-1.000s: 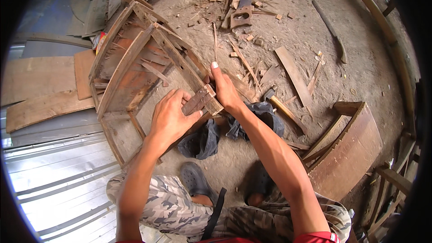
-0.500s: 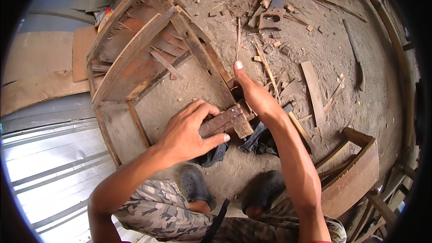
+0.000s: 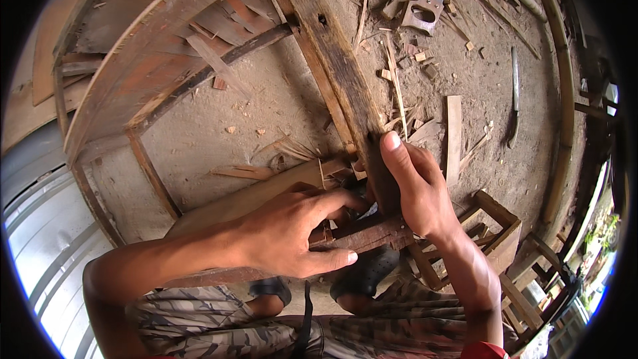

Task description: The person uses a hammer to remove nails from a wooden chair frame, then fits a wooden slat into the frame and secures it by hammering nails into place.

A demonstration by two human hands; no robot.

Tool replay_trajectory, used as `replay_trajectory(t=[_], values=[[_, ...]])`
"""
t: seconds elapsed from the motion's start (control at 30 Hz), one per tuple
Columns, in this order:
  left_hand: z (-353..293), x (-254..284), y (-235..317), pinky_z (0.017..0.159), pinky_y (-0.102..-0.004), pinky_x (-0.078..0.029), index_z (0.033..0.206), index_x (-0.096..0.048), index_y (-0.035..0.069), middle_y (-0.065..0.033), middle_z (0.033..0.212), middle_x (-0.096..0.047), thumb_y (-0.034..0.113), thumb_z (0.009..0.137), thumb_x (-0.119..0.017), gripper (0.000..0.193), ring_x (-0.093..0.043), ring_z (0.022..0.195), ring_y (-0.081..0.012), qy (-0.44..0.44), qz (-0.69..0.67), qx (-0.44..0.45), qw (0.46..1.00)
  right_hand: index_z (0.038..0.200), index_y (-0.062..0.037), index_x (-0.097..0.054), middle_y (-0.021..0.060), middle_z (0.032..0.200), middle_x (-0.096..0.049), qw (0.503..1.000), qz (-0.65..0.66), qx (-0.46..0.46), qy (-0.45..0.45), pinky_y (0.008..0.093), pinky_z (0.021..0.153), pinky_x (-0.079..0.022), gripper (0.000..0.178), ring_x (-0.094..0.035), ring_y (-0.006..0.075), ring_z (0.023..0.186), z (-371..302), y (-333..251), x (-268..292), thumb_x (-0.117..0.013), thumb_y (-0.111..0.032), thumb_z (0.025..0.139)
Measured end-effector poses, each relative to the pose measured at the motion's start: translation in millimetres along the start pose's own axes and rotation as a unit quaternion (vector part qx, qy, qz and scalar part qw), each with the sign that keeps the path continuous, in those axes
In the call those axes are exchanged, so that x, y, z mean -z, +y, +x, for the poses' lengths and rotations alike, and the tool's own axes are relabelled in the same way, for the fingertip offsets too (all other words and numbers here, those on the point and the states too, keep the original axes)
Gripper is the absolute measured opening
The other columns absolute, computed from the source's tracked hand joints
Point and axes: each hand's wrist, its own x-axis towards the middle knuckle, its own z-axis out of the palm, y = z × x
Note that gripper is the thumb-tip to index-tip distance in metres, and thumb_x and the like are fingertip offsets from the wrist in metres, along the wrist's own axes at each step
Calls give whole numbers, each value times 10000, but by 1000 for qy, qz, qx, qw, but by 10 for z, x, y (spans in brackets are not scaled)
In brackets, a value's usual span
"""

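A worn wooden frame with curved side rails fills the left and middle of the view, its long dark beam (image 3: 339, 53) slanting toward me. My right hand (image 3: 422, 189) closes round the near end of this beam, thumb lying on top. Just left of it, my left hand (image 3: 289, 226) grips the reddish-brown crosspiece (image 3: 375, 234) at the frame's near edge, its thumb along the near face. Some fingertips of both hands are hidden behind the wood. A wide board (image 3: 212, 199) of the frame shows beyond my left forearm.
A handsaw (image 3: 425, 10) and wood scraps lie on the dirt floor at the far side. A long knife (image 3: 515, 96) and a flat wood strip (image 3: 454, 140) lie to the right. A small wooden box frame (image 3: 498, 216) stands near my right forearm. Corrugated metal (image 3: 40, 246) is at left.
The wooden frame has come closer and tilted, with both hands on it. Its near crosspiece is now lower in view, and the wide board has come into sight.
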Motion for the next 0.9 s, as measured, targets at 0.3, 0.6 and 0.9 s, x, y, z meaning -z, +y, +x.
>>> replay_trajectory(t=[0.3,0.6,0.9], values=[[56,34,-146,963,-442,-434,1053,-697,31,-137,1001,-696,332,883,-722,347,-640,1001,-322,-45,21,-35,998,928,34,-693,28,622,-598,999,-43,3,26,245,480,-396,715,-525,87,500,-29,21,7,-398,-611,1023],[67,3,-164,1053,-459,-326,1099,-683,48,-106,1160,-675,325,906,-703,338,-578,1168,-288,-45,29,-53,997,913,56,-689,32,598,-592,1000,-9,-21,21,244,470,-400,753,-533,87,495,-51,-41,0,-432,-647,993],[410,139,-20,970,-445,-472,1142,-665,11,-180,1124,-685,381,911,-686,437,-642,1071,-356,-246,4,74,966,787,-15,-607,-6,587,-523,1000,6,12,23,247,468,-356,594,-465,66,513,-14,-11,-21,-443,-523,1047]])
